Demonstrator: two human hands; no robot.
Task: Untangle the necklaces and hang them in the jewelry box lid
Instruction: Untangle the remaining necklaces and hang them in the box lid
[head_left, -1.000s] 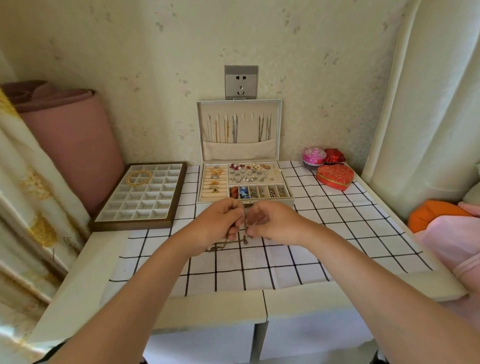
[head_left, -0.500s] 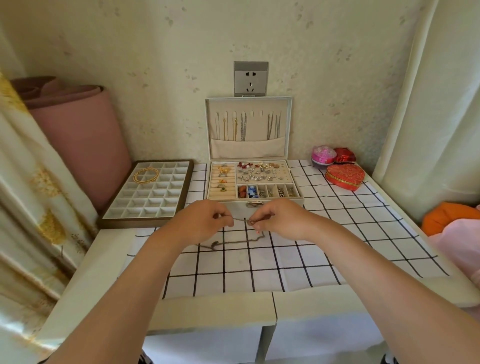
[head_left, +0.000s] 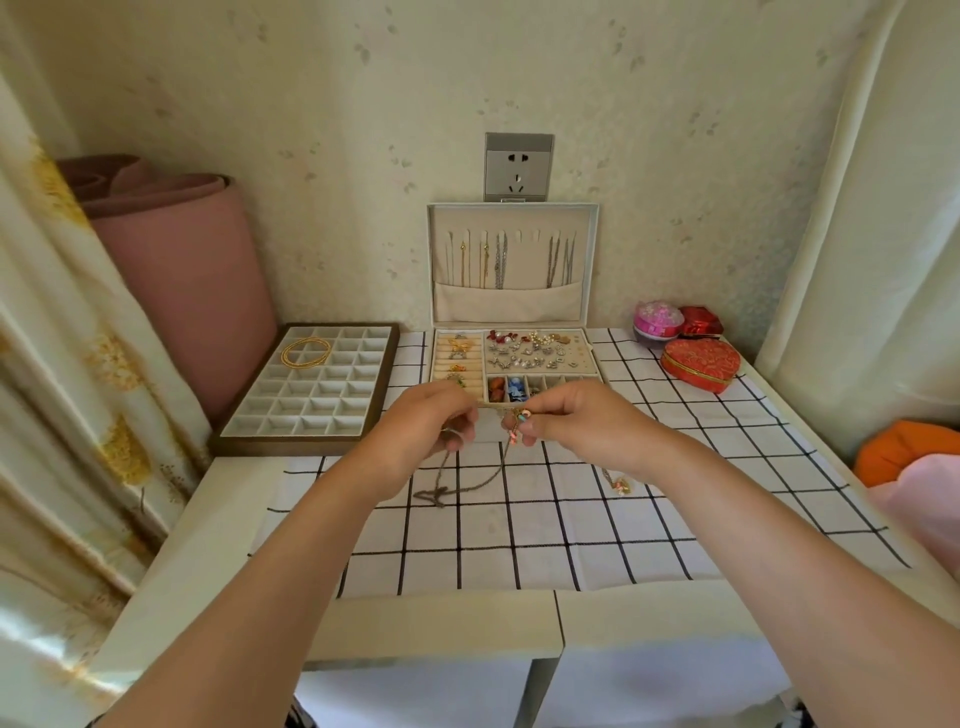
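Note:
A thin tangled necklace chain (head_left: 457, 486) droops from my fingers onto the checked cloth. My left hand (head_left: 421, 431) pinches one part of the chain. My right hand (head_left: 576, 418) pinches the other part, where a small coloured pendant (head_left: 519, 418) hangs. Both hands hover just in front of the open jewelry box (head_left: 511, 364). Its upright lid (head_left: 511, 260) has several necklaces hanging on hooks above a pocket. Another small necklace (head_left: 621, 486) lies on the cloth under my right wrist.
A compartment tray (head_left: 311, 389) with gold bangles sits left of the box. A red heart-shaped box (head_left: 701, 364) and two small round boxes (head_left: 660, 322) stand at the back right. A pink rolled mat (head_left: 187, 280) leans at the left; curtains flank both sides.
Both hands have lifted a little and drawn the chain taut between them. The pendant has come into sight at my right fingers, and more chain hangs down to the cloth.

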